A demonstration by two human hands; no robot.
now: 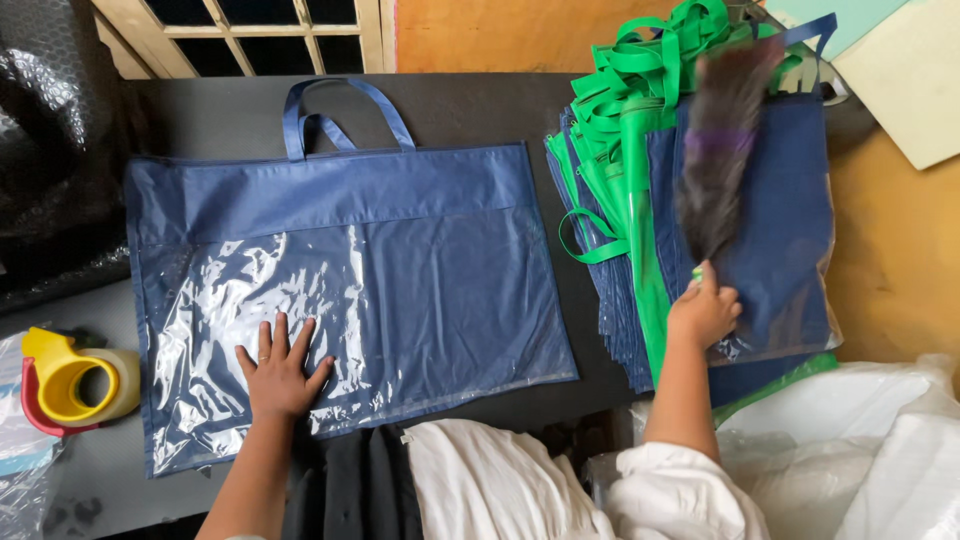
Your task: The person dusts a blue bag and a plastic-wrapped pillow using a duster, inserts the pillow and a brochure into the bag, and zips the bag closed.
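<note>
A single head-worn camera looks steeply down, from close above, at the dark grey tabletop (480,110) directly before the wearer.

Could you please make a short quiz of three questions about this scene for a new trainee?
1. True or false: the left hand lies flat, fingers spread, on the clear window of the blue bag.
2. What does the right hand hold? A) tape dispenser B) feather duster C) scissors
3. Fill in: the pile of bags under the duster has blue and ____ handles.

Key: 1 true; 2 B; 3 green.
</note>
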